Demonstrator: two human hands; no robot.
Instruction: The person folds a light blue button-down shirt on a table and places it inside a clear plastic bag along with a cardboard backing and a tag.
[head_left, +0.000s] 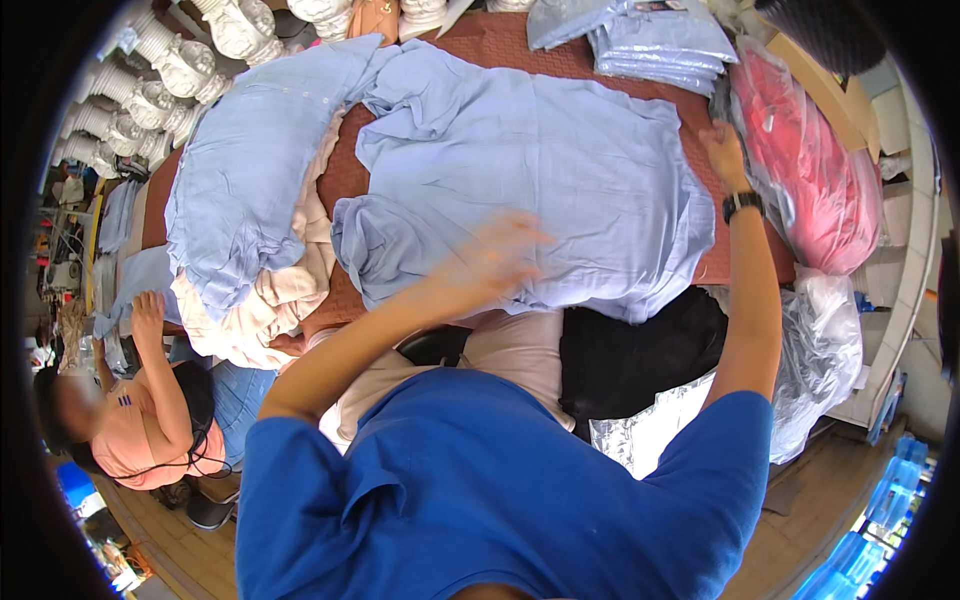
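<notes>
Light blue garment (535, 190) lies spread at the middle of the worktop (345, 165), creased, sleeves bunched on its left side; laid out like this, probably, so both hands can reach its whole face. Left hand (495, 262) sits over its near part, too blurred to tell whether the fingers are spread or pressed together, or whether they touch the cloth. Right hand (724, 158) is just beyond the garment's right edge, fingers seemingly curled; cannot tell whether they pinch anything. Just left: a heap of blue garments (250, 150) on pale pink cloth (265, 330), apparently kept beside the open space for easy reach. Far right, flat bagged blue garments (660, 50) are stacked, which likely keeps them neat. Right of the right hand, a red bundle in clear plastic (805, 165); near side, black cloth (640, 350). Far left, white ornate columns (165, 70). Near left, a co-worker in a peach top (165, 430), one hand raised at the worktop's edge.
</notes>
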